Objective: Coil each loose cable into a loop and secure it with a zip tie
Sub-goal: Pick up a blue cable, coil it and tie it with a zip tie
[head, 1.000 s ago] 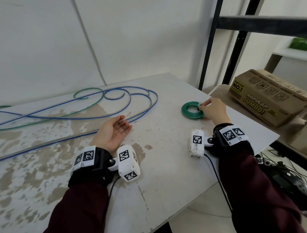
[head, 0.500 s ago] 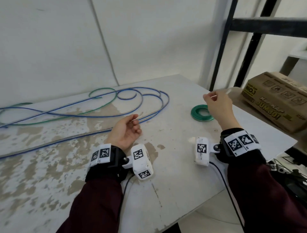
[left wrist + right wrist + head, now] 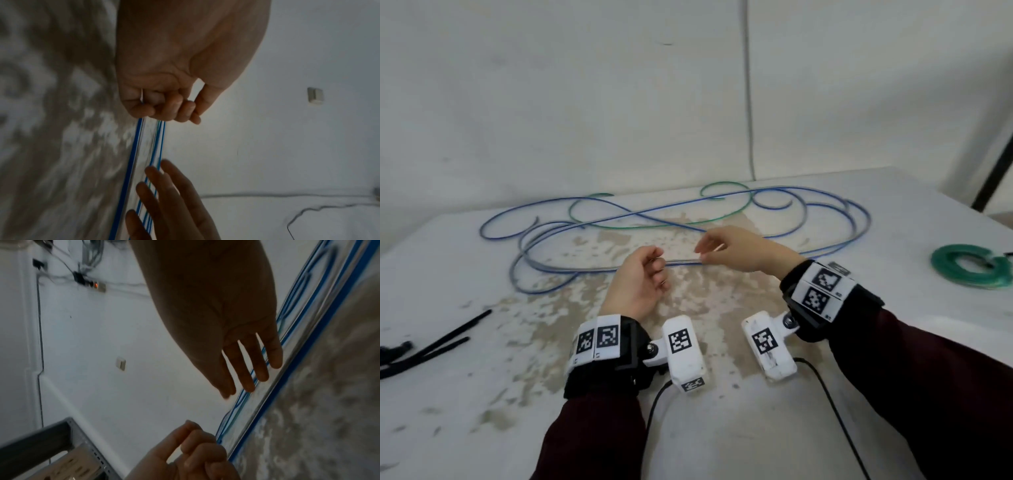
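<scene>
Loose blue cable (image 3: 722,205) lies in long loops across the white table (image 3: 893,212), and a loose green cable (image 3: 654,224) crosses it. A coiled green cable (image 3: 969,270) rests at the right. My left hand (image 3: 659,270) hovers beside a blue strand with its fingers curled; in the left wrist view a thin white zip tie (image 3: 141,95) shows inside its curled fingers (image 3: 164,110). My right hand (image 3: 705,251) reaches in from the right just above the same strand, and its fingers (image 3: 246,378) are straight and hold nothing.
Black zip ties (image 3: 431,346) lie at the table's left edge. The wall stands right behind the cables. A black shelf post (image 3: 996,171) rises at the far right. Camera cords trail off the near edge under my wrists.
My right hand left the green coil, rose pinching something thin and white, then came left to the blue cable with straight fingers. The left hand's fingers curled. The view swung left.
</scene>
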Demonstrator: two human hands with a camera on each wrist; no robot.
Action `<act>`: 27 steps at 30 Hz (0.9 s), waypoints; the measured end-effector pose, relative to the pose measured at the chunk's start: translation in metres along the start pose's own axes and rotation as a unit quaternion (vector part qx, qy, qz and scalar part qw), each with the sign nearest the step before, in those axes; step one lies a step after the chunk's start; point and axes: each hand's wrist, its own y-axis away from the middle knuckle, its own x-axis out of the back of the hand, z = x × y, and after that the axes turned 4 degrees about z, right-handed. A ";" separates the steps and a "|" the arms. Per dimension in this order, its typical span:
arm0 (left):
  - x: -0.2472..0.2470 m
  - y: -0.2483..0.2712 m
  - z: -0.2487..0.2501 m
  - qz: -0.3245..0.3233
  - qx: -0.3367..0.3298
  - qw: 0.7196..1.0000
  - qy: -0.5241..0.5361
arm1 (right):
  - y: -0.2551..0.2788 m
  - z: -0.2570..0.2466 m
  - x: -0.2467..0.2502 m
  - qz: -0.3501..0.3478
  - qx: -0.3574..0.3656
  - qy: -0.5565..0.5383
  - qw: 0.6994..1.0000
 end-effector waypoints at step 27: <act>0.041 0.003 0.014 0.100 -0.008 0.994 0.044 | -0.041 -0.052 -0.053 -0.015 0.111 0.203 0.973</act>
